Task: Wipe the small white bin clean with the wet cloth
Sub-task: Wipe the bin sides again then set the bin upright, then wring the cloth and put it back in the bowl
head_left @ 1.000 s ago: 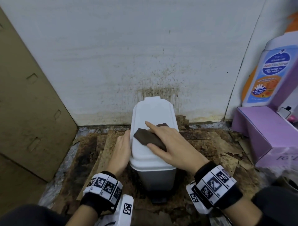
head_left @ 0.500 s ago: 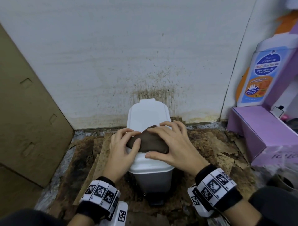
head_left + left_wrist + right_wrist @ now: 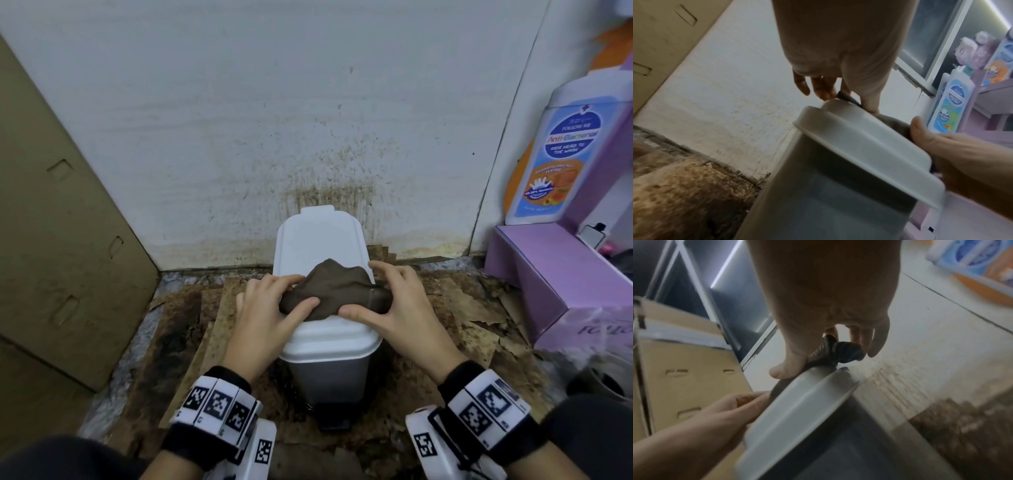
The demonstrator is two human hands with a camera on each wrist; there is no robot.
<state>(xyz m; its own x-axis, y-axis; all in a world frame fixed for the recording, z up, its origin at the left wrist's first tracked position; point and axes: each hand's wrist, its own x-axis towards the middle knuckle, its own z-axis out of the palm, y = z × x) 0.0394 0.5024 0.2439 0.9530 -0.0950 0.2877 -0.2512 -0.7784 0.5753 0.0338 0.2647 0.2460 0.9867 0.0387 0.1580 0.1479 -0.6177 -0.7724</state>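
I see my left hand (image 3: 270, 315) and right hand (image 3: 407, 308) both pinching the dark brown wet cloth (image 3: 334, 289) on the small white plastic bin's (image 3: 322, 240) lid.

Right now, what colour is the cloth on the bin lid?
Dark brown; the cloth shows best in the head view.

The tall printed wash bottle display (image 3: 561, 161) at the right edge, standing on the purple box (image 3: 555, 274), carries a blue round label reading "Anti-Bacterial" and below it "KIDS HEAD TO TOE WASH"; the line above is too blurred to be sure of. The box's near side shows pale lettering, cut off and unreadable.
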